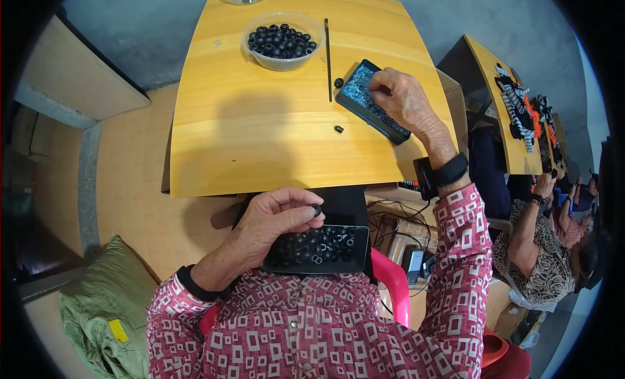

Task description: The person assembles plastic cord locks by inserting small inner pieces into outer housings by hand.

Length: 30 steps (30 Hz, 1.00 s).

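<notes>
My left hand [268, 221] is closed above my lap, pinching a small round black piece [316, 210] between thumb and fingertips. Just below it, a black tray [312, 269] on my lap holds many small black round pieces, some showing pale rings. On the table, my right hand [409, 104] has its fingers pressed together over a dark rectangular tray [364, 118] filled with tiny shiny bluish bits [357, 86]. Whatever those fingertips may hold is hidden. Two loose black pieces lie near this tray, one at its left edge [338, 83] and one closer to me [338, 129].
A clear plastic bowl [284, 64] of black round pieces stands on the yellow table [215, 118]. A thin black rod [328, 60] lies beside it. Cables [390, 229] hang below the table's right side. A green sack [111, 301] sits at lower left. Other people [540, 249] sit at right.
</notes>
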### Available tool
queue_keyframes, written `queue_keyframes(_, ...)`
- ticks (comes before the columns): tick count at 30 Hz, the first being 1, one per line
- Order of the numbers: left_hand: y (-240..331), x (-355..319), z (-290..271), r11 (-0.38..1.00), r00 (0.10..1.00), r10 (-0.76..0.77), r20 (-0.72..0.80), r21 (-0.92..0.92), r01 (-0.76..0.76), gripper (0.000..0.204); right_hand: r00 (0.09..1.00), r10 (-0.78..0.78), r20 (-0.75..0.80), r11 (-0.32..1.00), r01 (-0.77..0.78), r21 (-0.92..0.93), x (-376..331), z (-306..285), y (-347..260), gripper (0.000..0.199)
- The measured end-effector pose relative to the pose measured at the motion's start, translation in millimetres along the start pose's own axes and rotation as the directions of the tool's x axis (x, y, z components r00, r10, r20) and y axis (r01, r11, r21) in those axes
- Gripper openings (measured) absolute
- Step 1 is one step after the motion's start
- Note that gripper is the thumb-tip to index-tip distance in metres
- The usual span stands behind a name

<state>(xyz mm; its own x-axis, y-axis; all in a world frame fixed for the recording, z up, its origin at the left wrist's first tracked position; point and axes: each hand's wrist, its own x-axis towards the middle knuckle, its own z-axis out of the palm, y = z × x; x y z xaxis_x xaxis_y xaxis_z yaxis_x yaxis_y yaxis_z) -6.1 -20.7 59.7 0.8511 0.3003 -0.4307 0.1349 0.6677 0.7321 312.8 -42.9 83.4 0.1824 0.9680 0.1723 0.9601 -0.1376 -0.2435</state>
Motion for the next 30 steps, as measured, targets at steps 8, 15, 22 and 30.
queue_keyframes(8, 4, 7, 3, 1.0, 1.0, -0.001, 0.019, 0.0, 0.001, 0.021, 0.968, 0.249, -0.01, 0.813, -0.203, 0.545, -13, -1, 21, 0.004)
queue_keyframes(15, 7, 6, 7, 1.0, 1.0, 0.009, 0.01, 0.018, -0.009, 0.02, 0.995, 0.097, -0.017, 0.935, -0.086, 0.343, -13, -9, 2, 0.011)
queue_keyframes(22, 10, 8, 12, 0.999, 1.0, 0.012, 0.014, 0.03, -0.013, 0.02, 0.999, -0.05, -0.013, 0.999, 0.05, -0.01, -5, -8, -5, 0.018)
queue_keyframes(30, 8, 11, 9, 1.0, 1.0, 0.008, 0.003, 0.008, -0.009, 0.02, 0.996, 0.031, -0.089, 0.968, -0.008, 0.251, -16, -7, 4, 0.011)
